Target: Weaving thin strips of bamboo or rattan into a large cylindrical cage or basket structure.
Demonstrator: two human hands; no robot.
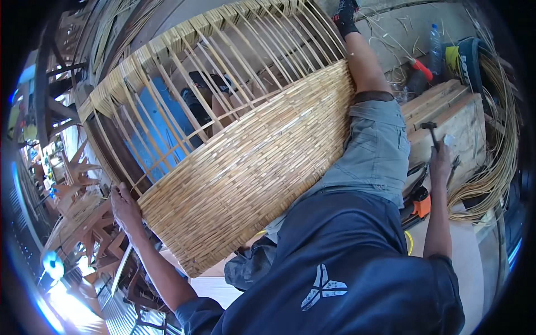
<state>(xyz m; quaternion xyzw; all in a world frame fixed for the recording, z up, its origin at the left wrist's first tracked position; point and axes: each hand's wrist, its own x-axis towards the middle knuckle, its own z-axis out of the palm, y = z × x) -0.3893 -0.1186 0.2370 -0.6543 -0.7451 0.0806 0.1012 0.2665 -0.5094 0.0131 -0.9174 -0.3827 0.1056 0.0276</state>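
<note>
In the head view, the left hand point(125, 207) clasped the lower edge of a large woven rattan basket frame point(245, 162) resting across the person's lap. The right hand point(441, 162) closed around a hammer point(431, 129), with coiled rattan strips point(491, 167) just beyond it.

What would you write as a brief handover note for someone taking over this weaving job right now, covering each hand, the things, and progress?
Left hand: grips the lower left edge of the rattan basket frame.
Right hand: holds a hammer over the wooden block, off the frame.
Frame rests across the lap.
Done: the lower band is woven tight.
Left: the upper ribs stand open, unwoven. Loose rattan strips lie at right.
</note>
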